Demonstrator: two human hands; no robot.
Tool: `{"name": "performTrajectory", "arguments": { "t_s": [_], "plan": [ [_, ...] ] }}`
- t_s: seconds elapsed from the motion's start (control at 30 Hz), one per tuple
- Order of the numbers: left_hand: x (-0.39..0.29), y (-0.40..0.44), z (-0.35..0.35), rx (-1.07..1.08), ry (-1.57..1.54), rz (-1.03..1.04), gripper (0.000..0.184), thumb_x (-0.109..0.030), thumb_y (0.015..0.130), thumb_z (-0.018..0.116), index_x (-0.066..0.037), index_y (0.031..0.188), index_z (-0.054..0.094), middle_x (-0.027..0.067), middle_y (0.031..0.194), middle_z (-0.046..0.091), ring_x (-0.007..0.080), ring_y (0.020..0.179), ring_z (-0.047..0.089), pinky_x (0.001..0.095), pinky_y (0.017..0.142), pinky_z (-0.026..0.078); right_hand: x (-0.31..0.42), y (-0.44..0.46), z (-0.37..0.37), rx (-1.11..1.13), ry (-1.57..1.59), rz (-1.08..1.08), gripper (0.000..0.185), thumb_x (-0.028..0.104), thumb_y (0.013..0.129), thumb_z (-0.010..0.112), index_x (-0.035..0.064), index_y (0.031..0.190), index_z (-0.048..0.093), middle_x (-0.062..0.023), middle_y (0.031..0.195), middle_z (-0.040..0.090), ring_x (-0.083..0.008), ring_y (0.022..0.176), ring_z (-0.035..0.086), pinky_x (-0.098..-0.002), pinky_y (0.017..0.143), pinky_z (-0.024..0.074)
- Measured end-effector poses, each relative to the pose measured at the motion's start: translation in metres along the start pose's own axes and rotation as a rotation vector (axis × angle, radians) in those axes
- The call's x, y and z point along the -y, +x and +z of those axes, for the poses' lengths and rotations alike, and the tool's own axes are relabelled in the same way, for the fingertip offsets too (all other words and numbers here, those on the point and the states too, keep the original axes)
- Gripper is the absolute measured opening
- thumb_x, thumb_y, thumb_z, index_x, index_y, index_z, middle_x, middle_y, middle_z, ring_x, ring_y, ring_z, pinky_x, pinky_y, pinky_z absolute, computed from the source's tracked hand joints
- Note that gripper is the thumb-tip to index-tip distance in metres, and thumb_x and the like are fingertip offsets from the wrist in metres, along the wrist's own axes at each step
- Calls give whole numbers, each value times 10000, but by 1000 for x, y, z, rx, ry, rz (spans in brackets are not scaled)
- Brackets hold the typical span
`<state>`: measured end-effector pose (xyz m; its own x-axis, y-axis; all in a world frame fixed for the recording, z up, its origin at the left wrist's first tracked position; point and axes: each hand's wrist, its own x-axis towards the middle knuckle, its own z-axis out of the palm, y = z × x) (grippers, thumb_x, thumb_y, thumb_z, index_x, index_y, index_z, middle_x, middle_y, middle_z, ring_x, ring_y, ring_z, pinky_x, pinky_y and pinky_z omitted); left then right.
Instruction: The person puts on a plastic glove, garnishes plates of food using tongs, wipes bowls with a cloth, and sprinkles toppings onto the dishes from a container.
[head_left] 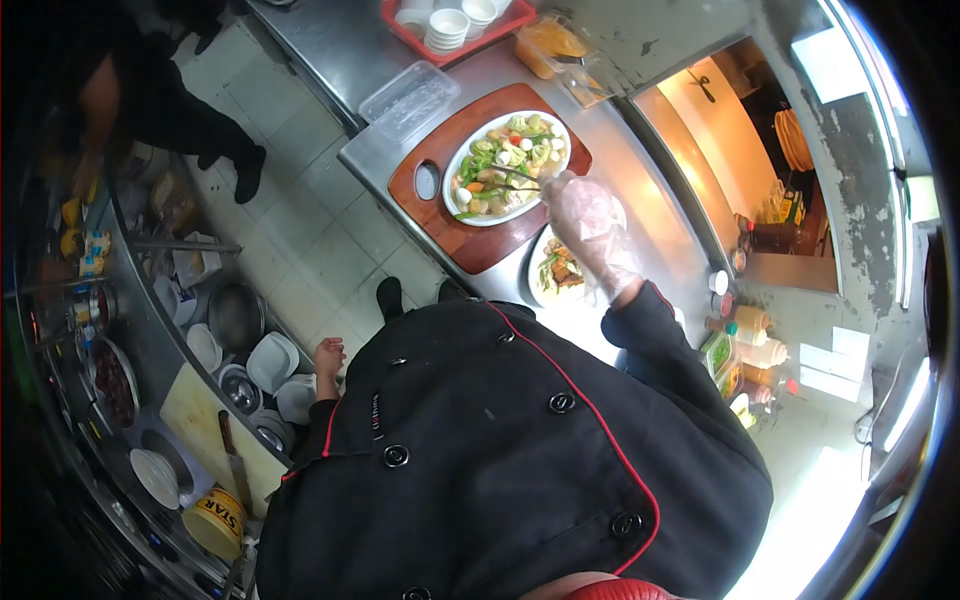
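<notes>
A clear plastic glove covers my right hand [590,225], which is closed on dark metal tongs [515,181]. The tongs' tips reach into the mixed vegetables on a white oval platter [450,205]. That platter rests on a reddish-brown wooden board [478,250]. Just below my right hand, a second white plate [537,285] holds browned food and greens, partly hidden by the hand and glove. My bare left hand [328,356] hangs at my left side, away from the counter, its fingers loosely curled with nothing visible in them.
A clear plastic lid [410,97] lies beside the board. Behind it is a red tray [452,52] with white cups. Sauce bottles [762,352] line the right wall. Another person [190,100] stands at upper left. A knife [235,460] lies on the left cutting board [190,405].
</notes>
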<state>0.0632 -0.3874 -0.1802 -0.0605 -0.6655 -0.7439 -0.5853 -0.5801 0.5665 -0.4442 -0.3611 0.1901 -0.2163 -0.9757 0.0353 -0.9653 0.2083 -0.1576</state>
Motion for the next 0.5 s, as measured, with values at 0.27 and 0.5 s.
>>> {"name": "performTrajectory", "arguments": {
  "t_s": [0.27, 0.5],
  "plan": [
    [23, 26, -6, 76, -276, 42, 250, 12, 813, 472, -76, 1017, 587, 12, 753, 603, 119, 555, 577, 260, 412, 413, -35, -15, -6, -103, 44, -25, 55, 76, 728, 567, 53, 731, 617, -148, 711, 626, -309, 730, 630, -408, 647, 501],
    [-6, -5, -5, 27, 16, 89, 236, -8, 796, 499, -74, 999, 599, 17, 720, 613, 114, 534, 574, 267, 404, 415, -50, -6, 25, 101, -48, 92, 89, 65, 723, 571, 75, 770, 645, -147, 748, 644, -315, 769, 632, -400, 670, 504]
  ]
}}
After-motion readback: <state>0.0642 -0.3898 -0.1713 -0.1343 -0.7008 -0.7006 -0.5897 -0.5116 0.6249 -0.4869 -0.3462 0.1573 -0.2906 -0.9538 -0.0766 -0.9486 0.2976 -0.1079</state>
